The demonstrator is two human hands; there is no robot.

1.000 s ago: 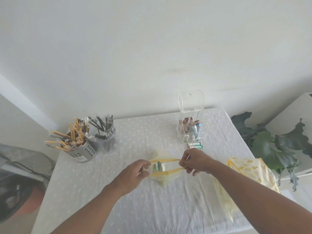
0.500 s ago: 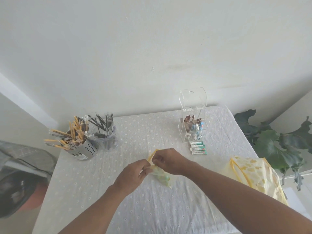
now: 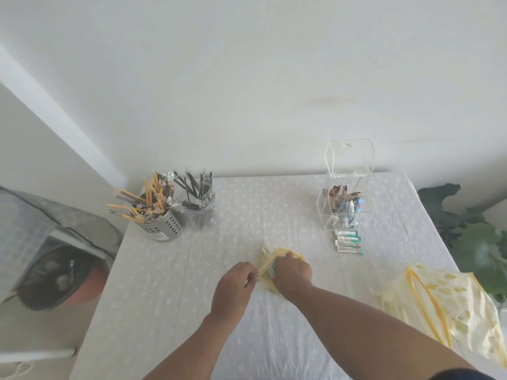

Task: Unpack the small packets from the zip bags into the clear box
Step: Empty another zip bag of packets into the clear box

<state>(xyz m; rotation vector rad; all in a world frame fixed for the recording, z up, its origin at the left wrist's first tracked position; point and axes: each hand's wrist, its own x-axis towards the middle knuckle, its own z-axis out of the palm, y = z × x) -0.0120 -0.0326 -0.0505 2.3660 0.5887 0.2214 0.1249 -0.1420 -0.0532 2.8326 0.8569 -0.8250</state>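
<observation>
A small yellow zip bag (image 3: pixel 270 258) lies mid-table. My left hand (image 3: pixel 238 281) pinches its near edge at the left. My right hand (image 3: pixel 293 270) reaches into the bag's mouth, fingers curled around a small green-and-white packet (image 3: pixel 271 270) inside; the fingertips are hidden. The clear box (image 3: pixel 346 200) stands at the back right with its lid up and several packets in its compartments. A few green-and-white packets (image 3: pixel 349 241) lie flat just in front of it.
A larger yellow zip bag (image 3: pixel 444 305) lies at the table's right edge. A perforated metal holder (image 3: pixel 162 220) and a clear cup (image 3: pixel 201 212) of wrapped sticks stand at the back left. Plant leaves (image 3: pixel 477 242) hang beyond the right edge.
Both hands pulled the bag's mouth apart a second ago. The right hand has since let go of the rim and gone into the bag. The left hand keeps its pinch.
</observation>
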